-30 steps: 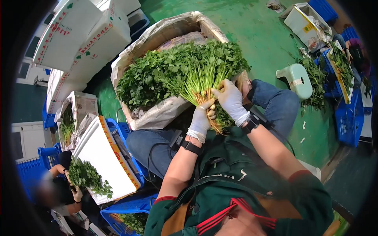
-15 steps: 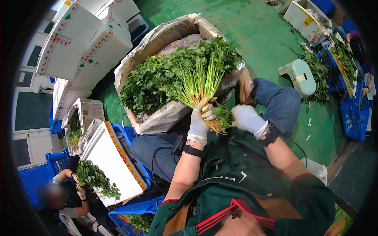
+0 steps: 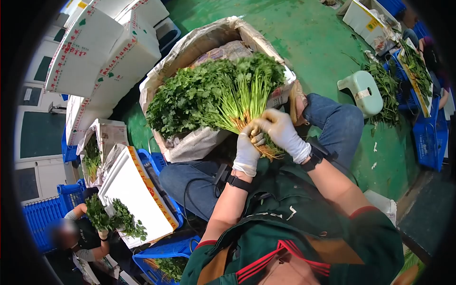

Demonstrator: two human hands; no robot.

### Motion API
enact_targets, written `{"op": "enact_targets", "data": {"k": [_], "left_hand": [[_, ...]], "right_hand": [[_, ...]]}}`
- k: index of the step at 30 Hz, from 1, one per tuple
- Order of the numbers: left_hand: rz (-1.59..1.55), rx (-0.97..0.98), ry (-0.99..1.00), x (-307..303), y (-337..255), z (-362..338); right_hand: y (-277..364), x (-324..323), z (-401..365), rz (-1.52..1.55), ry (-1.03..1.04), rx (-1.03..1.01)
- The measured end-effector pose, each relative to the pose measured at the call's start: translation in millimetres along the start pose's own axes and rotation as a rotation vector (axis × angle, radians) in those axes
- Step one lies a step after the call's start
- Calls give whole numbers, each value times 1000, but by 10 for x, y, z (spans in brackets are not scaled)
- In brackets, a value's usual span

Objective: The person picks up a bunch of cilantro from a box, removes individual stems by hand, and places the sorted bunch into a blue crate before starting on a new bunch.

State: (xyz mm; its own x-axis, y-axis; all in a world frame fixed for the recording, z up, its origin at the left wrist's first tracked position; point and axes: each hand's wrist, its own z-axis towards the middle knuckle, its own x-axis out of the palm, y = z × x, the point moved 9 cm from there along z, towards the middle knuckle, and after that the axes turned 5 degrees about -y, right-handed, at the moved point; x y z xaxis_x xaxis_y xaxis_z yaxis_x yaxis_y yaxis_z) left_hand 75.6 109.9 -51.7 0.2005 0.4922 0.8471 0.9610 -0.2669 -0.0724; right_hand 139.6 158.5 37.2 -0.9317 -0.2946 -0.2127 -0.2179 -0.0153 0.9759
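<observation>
My gloved left hand [image 3: 249, 145] is wrapped around the root end of a bunch of coriander [image 3: 248, 97]. Its pale stems fan out away from me, and brown roots [image 3: 271, 151] stick out below the fist. My gloved right hand [image 3: 281, 129] is closed at the base of the stems, its fingertips touching the bunch beside my left hand; the exact spot they pinch is partly hidden. Beneath the bunch, more leafy greens [image 3: 178, 102] fill a paper-lined container [image 3: 190, 148] in front of my knees.
To the left stand white foam boxes [image 3: 83, 52], a white foam lid [image 3: 135, 199] and blue crates [image 3: 164, 249]. A co-worker's hand [image 3: 103, 233] holds greens there. On the right are a pale green stool [image 3: 363, 92], loose greens [image 3: 382, 90] and another person by blue crates [image 3: 424, 142].
My right hand has moved left from beside the bunch onto its stem base. The left hand has shifted slightly right, still holding the bunch. The co-worker at left has lifted some greens.
</observation>
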Motion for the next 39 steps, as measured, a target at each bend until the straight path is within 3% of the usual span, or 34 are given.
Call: {"op": "enact_targets", "data": {"k": [2,4,6,7,8,10,12,14,16,20,22,28,31,34,36,38,39], "left_hand": [[196,210,-456,76,-119,-160],[156,216,-491,9,-169,-213],[16,-51,59,-47,-68,-25],[100,-20,42,-41,-85,-58],[100,-21,45,-28,-58,-87],[289,150,-76,-66,-104,-127],[343,192,-73,17,-53,-191],[414,244,-149,-6,-97,-230],[375,244,-172,-110,-102,-188],[366,208,-184,-303,-74,-90],[344,165,-233,-399,-68,-76],[292,112,-209,-257,-87,-113],[284,92,-293,-318,-93,-107],[251,139,-354,-275,-142,-140],[251,139,-260,-197,-143,-115],[252,116,-231,-278,-150,-116],[265,91,-196,-296,-133,-102]], "right_hand": [[95,182,-221,13,242,-57],[226,62,-311,-93,194,-178],[-89,27,-288,-735,372,-237],[-290,-60,-290,-936,579,57],[-380,-247,-232,-861,432,194],[-465,-380,9,-281,26,193],[-486,-348,113,-283,15,221],[122,-490,99,-286,-350,25],[145,-373,202,-226,-376,-50],[-172,-152,530,-468,-328,-7],[-514,-30,657,-402,-189,145],[-711,-35,559,-21,-214,184],[-179,4,319,-226,-113,-83],[-339,272,-2,-77,259,-13],[-72,110,-124,-218,242,-116],[-172,60,-242,-493,461,-94],[-280,36,-319,-779,657,-37]]}}
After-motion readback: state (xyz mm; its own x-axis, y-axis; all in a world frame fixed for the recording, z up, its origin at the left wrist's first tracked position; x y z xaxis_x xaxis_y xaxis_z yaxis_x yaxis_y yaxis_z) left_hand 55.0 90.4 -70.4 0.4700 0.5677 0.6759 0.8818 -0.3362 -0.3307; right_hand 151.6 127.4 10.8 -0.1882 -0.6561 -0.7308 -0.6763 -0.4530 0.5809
